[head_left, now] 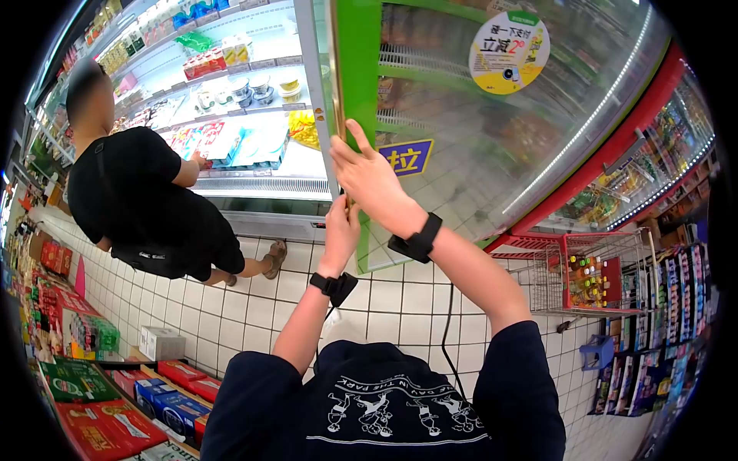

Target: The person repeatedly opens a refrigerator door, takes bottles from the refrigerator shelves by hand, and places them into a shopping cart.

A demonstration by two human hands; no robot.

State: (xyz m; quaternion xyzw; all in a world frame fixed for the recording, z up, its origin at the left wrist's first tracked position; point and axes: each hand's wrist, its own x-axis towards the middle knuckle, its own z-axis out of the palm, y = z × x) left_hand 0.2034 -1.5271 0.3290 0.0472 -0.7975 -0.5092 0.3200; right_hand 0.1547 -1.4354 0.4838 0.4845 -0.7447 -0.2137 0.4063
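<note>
A glass fridge door with a green frame stands ajar in front of me. Along its edge runs a long metallic door handle. My right hand is on this handle, its fingers bent over the edge and one finger pointing upward. Just below, my left hand closes around the lower end of the same handle. Black bands circle both wrists. A purple and yellow sticker is on the glass beside my right hand, and a round white and yellow sticker is higher up.
To the left, a person in black reaches into a lit fridge shelf of packaged dairy. A shopping cart with bottles stands at the right, near a blue stool. Stacked boxes line the lower left. A black cable hangs near my right arm.
</note>
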